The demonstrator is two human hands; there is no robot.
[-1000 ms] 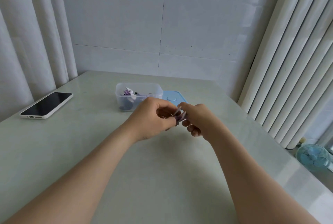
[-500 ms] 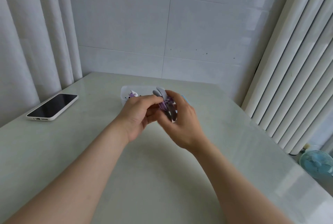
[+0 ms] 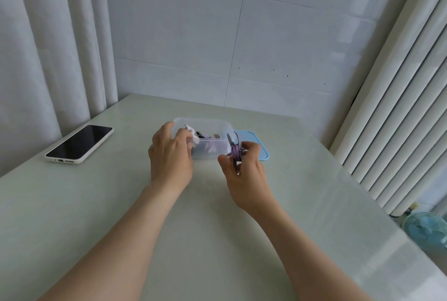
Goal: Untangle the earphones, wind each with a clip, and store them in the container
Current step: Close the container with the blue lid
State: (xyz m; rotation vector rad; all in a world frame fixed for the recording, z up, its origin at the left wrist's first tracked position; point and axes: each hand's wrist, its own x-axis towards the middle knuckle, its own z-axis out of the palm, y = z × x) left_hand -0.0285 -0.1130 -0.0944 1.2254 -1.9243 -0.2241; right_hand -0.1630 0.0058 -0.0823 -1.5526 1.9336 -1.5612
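Hands have parted; left hand [image 3: 170,158] grips the container [image 3: 217,122] rim; right hand [image 3: 246,174] pinches the wound earphones [image 3: 235,151].

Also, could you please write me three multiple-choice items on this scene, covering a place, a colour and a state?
1. The phone lies: A left of the container; B inside it; C on the floor.
2. The lid is: A red; B light blue; C black.
3. The right hand: A lies flat; B holds the wound purple earphones; C grips the phone.
Answers: A, it lies well to the container's left; B, pale blue shows beside the container; B, its fingers curl round the coil.
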